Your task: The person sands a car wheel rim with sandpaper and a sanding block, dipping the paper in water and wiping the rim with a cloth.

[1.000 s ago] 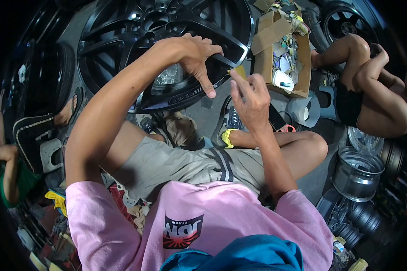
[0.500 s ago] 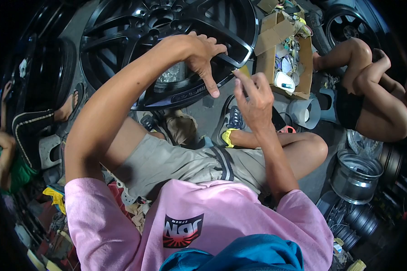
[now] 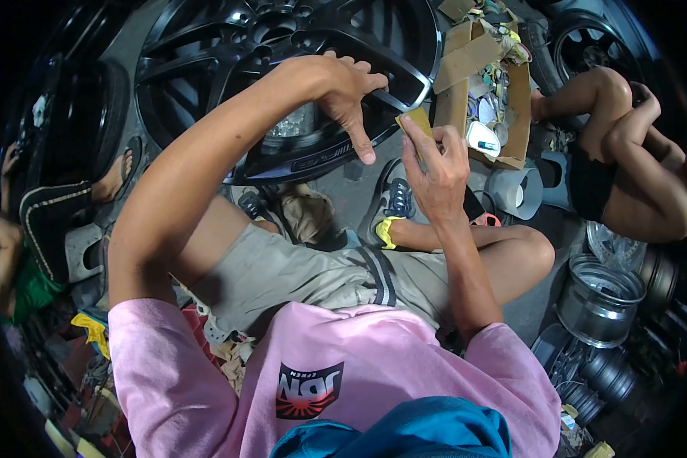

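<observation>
A large black car wheel rim [image 3: 198,145] with several spokes lies face up in front of me. My left hand [image 3: 347,95] rests on it near the right side, fingers spread and thumb pointing towards me. Between the thumb and fingers of my right hand [image 3: 437,164] is a yellow piece of sandpaper [image 3: 418,122], which looks folded. The sandpaper is close to the bare, silvery end of a spoke [image 3: 414,93] at the rim's edge; whether it touches there I cannot tell. Part of the rim is hidden under my left forearm.
A cardboard box [image 3: 519,114] of tape rolls and small items stands right of the rim. Beyond it sits a person with bare knees [image 3: 607,80]. A silver wheel barrel [image 3: 599,301] is at the right. Another person's sandalled foot [image 3: 122,175] is at the left.
My right hand has drawn slightly right, and more of the sandpaper shows. The rim appears slightly further right; my left hand stays on it.
</observation>
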